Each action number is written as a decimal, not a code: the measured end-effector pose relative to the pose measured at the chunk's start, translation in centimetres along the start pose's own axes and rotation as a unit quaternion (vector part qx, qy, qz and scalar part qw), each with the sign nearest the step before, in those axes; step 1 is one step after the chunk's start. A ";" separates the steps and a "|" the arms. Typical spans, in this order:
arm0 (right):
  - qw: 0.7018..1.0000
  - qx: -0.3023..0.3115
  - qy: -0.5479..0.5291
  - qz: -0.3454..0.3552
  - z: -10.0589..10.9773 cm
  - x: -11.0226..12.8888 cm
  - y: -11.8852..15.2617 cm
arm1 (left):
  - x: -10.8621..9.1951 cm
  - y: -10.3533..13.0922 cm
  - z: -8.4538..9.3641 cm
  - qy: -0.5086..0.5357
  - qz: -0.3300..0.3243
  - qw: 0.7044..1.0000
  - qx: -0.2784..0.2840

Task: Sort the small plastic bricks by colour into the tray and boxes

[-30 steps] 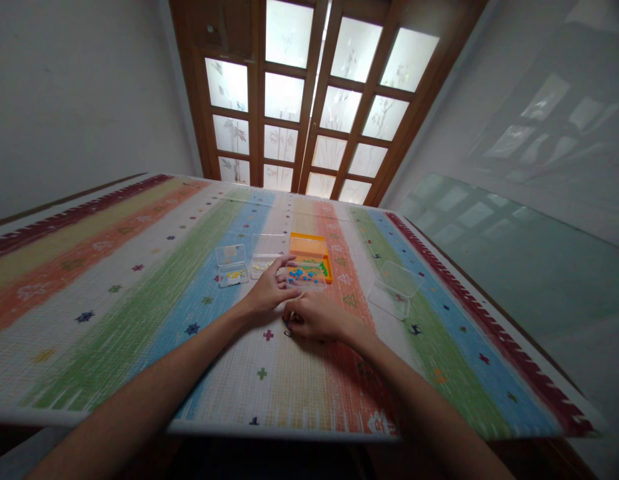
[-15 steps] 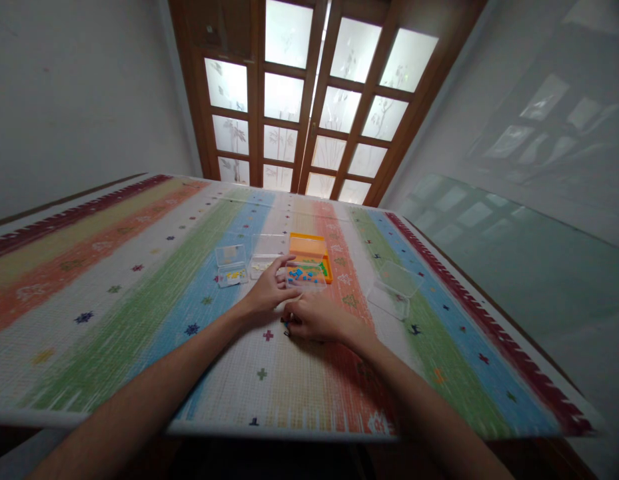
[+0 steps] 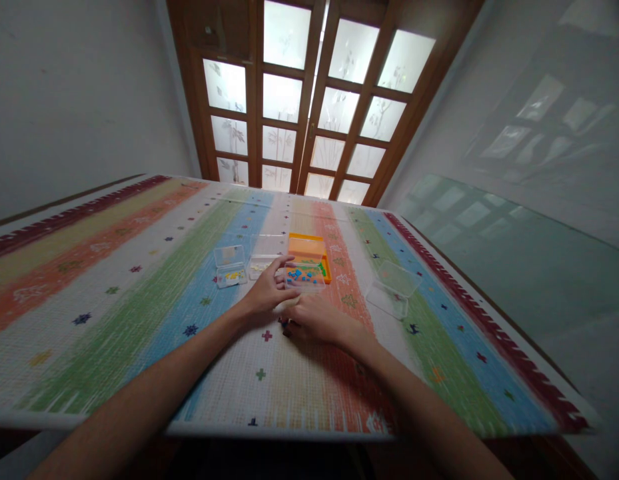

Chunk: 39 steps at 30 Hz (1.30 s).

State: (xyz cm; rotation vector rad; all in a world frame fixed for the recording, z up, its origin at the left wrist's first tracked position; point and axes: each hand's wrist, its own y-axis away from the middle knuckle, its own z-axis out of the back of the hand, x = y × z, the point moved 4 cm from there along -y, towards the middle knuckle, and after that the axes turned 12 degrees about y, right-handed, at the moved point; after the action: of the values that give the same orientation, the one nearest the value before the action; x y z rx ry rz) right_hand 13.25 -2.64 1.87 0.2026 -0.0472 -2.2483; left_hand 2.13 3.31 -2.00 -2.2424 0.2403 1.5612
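My two hands sit close together over the table, the left thumb tip beside the right hand's knuckles. My left hand is spread, thumb and index finger apart, the index lying along the left side of a clear box of blue pieces; I can't tell whether it touches. My right hand is curled low over the cloth, with one small dark piece at its fingertips; I can't tell how firmly it's gripped.

Around them I count five boxes, one orange and four clear. The orange box, with green pieces, stands just behind the blue ones. Left of my left hand is a box of yellow pieces; between it and the orange one, a box of pale pieces. The fifth, a clear box, lies well to the right. The pieces are too small to count.

All five rest on one striped tablecloth. Beyond stand two wooden door leaves with fifteen bright panes.
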 end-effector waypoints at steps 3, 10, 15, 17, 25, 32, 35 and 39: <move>0.999 0.018 0.023 -0.012 -0.1 0.4 -0.1 | 0.1 -0.1 0.1 -0.002 0.000 1.000 0.001; 0.998 0.032 0.053 -0.030 -0.4 0.9 -0.7 | 0.3 0.0 0.0 0.015 0.013 1.000 -0.011; 1.000 0.003 0.022 -0.014 1.0 -0.1 0.3 | 0.2 -0.1 0.0 0.022 0.014 1.000 -0.004; 0.999 -0.036 0.001 -0.029 2.0 -1.1 0.9 | 0.1 -0.1 -0.1 0.023 0.014 1.000 -0.001; 0.992 -0.084 -0.023 -0.094 3.9 -5.9 1.5 | 0.0 0.3 -0.7 0.004 0.010 1.000 0.014; 0.995 -0.047 -0.039 -0.075 3.0 -7.0 0.3 | 0.1 0.5 -1.5 0.041 0.024 0.998 0.041; 0.996 -0.033 -0.035 -0.079 2.8 -7.1 0.0 | 0.1 0.7 -1.7 0.045 0.030 0.998 0.038; 0.996 -0.026 -0.032 -0.078 2.8 -6.9 -0.2 | 0.3 0.8 -1.7 0.025 0.039 0.998 0.033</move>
State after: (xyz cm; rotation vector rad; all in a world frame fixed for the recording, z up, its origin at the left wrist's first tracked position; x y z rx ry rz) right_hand 16.97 2.73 5.53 0.1101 -0.0068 -2.4075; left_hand 3.39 1.91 -1.93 -2.2482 0.3920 1.5133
